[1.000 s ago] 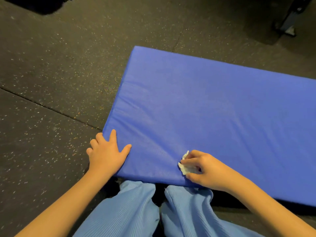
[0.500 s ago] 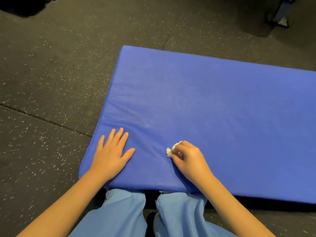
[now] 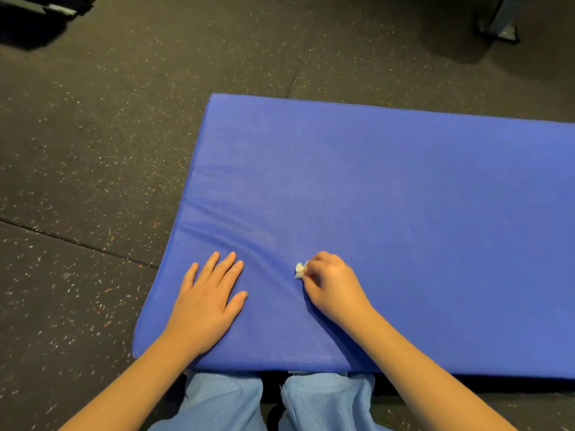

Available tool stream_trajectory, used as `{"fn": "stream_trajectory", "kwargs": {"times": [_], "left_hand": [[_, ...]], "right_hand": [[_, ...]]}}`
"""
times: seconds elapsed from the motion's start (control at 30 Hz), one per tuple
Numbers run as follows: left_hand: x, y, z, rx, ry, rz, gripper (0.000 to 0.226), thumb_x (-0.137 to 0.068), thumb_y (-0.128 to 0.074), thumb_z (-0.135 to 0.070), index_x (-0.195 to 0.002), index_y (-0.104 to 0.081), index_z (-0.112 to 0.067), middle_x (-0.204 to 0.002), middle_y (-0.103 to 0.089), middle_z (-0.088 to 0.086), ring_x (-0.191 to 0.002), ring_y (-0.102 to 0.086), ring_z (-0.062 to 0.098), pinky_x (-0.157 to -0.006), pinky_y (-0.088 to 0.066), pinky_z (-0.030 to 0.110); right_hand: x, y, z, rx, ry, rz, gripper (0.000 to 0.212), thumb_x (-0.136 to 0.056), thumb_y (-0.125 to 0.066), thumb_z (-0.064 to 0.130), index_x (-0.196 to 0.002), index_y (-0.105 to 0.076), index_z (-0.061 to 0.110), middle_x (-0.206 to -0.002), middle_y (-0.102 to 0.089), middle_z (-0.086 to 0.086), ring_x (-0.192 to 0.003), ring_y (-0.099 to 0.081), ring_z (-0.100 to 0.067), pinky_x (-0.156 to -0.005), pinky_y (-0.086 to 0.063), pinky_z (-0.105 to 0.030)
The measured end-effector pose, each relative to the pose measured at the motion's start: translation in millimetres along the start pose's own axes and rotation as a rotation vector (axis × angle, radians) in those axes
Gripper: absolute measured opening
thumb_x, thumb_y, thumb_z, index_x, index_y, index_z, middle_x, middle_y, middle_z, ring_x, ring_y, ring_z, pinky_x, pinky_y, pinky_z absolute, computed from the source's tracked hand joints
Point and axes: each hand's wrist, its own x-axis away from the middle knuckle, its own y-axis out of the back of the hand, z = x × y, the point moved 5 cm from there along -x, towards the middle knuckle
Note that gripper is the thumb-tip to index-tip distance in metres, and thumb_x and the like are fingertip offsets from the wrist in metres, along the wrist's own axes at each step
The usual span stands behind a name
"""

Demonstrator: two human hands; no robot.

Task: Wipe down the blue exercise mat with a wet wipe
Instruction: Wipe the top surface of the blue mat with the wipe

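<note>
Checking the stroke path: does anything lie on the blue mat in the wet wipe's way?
Nothing visible ahead or to the right. The right hand pinches the wet wipe against the blue exercise mat. Only the left hand, flat on the mat, lies to the wipe's left, apart from it.

Views: one, head-worn, wide-angle. Position: above our own knees (image 3: 224, 399), at the near edge of the blue mat (image 3: 404, 213). Facing: forward and steeply down. Range: close; our left hand (image 3: 207, 301) and right hand (image 3: 331, 287) sit low-centre. The mat runs off the right edge, and speckled floor (image 3: 93, 150) fills top and left.
</note>
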Motion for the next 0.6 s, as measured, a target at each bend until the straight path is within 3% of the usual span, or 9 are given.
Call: {"fn": "stream_trajectory", "kwargs": {"times": [0.07,0.13,0.23,0.33,0.4,0.5,0.6], "left_hand": [[-11.1,4.9,-1.5,0.059,0.013,0.021,0.081,-0.083,-0.008,-0.063,-0.149,-0.033,-0.023,-0.158,-0.022,-0.007,-0.148,-0.009,0.016,-0.118,-0.002,0.039],[-26.2,5.9,-5.5,0.038,0.025,0.052,0.089,-0.075,0.004,-0.066,-0.153,-0.018,-0.028,-0.161,-0.006,-0.01,-0.148,0.004,0.015,-0.118,0.004,0.04],[-40.5,4.6,-13.5,-0.031,0.018,0.077,0.092,-0.072,0.013,-0.065,-0.154,-0.007,-0.029,-0.161,0.004,-0.011,-0.148,0.012,0.017,-0.118,0.007,0.043],[-38.1,0.4,-15.2,-0.036,0.015,0.085,0.089,-0.075,0.01,-0.064,-0.154,-0.01,-0.027,-0.161,0.001,-0.01,-0.148,0.01,0.018,-0.117,0.008,0.043],[-38.2,1.1,-13.5,-0.026,0.017,0.076,0.085,-0.081,0.002,-0.062,-0.153,-0.02,-0.025,-0.161,-0.009,-0.007,-0.149,0.001,0.022,-0.117,0.002,0.046],[-38.2,-1.8,-12.8,-0.091,-0.003,0.084,0.068,-0.091,-0.021,-0.054,-0.143,-0.046,-0.018,-0.151,-0.039,0.001,-0.142,-0.031,0.03,-0.11,-0.024,0.055],[-38.5,-5.6,-12.0,-0.099,0.007,0.082,0.065,-0.092,-0.025,-0.052,-0.142,-0.047,-0.017,-0.15,-0.041,0.001,-0.14,-0.033,0.031,-0.111,-0.025,0.055]], "right_hand": [[8.8,4.8,-0.1,-0.061,0.069,0.099,0.019,-0.092,-0.06,0.016,-0.083,-0.07,0.003,-0.094,-0.062,-0.006,-0.088,-0.057,-0.026,-0.074,-0.048,-0.036],[-1.7,11.2,-7.4,-0.065,0.058,0.152,0.022,-0.093,-0.062,0.023,-0.082,-0.069,0.005,-0.09,-0.06,-0.003,-0.084,-0.056,-0.021,-0.073,-0.047,-0.033],[-39.3,21.0,-29.2,0.016,-0.066,0.049,0.03,-0.095,-0.059,0.024,-0.076,-0.064,0.002,-0.086,-0.057,-0.009,-0.081,-0.055,-0.027,-0.069,-0.045,-0.035],[-57.6,23.7,-39.5,0.016,-0.24,-0.131,0.029,-0.094,-0.058,0.015,-0.072,-0.058,-0.003,-0.077,-0.051,-0.008,-0.075,-0.05,-0.028,-0.06,-0.038,-0.031],[-46.9,12.9,-23.0,0.006,-0.184,-0.1,0.021,-0.091,-0.057,0.008,-0.072,-0.059,-0.002,-0.072,-0.045,0.0,-0.071,-0.043,-0.022,-0.054,-0.029,-0.019],[-28.3,0.4,-10.0,-0.047,0.001,0.037,0.02,-0.09,-0.062,0.014,-0.075,-0.062,0.002,-0.081,-0.053,-0.006,-0.074,-0.05,-0.025,-0.06,-0.036,-0.029],[-54.7,14.4,-38.9,-0.004,-0.073,-0.01,0.031,-0.094,-0.06,0.029,-0.075,-0.063,0.004,-0.084,-0.054,-0.007,-0.076,-0.053,-0.024,-0.06,-0.04,-0.032]]}}
